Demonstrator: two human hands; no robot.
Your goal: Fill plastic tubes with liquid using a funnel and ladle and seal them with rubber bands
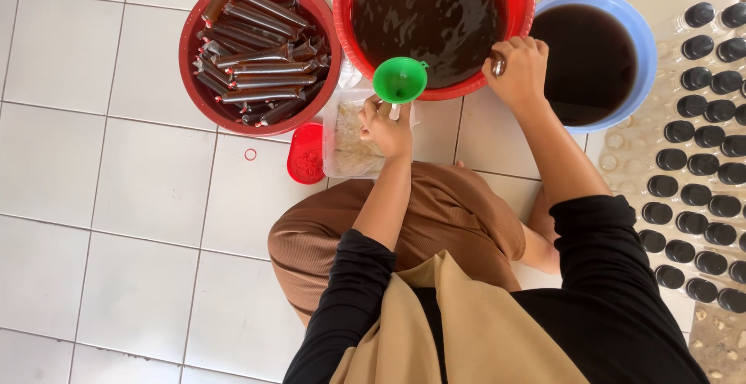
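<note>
My left hand (386, 126) grips the stem of a green funnel (399, 79), held just in front of a red basin (522, 11) full of dark brown liquid. Beneath that hand lies a clear plastic bag (347, 139) on the floor tiles. My right hand (517, 69) is closed on a metal ladle handle (497, 64) at the red basin's near rim; the rest of the ladle is hidden. I sit on the floor, my knee in brown cloth below my hands.
A dark red bowl (194, 50) at the left holds several long filled plastic tubes. A blue bucket (641, 42) of dark liquid stands to the right. Rows of black-capped bottles (699, 158) fill the right edge. A small red lid (305, 153) and a rubber band (250, 154) lie on the tiles.
</note>
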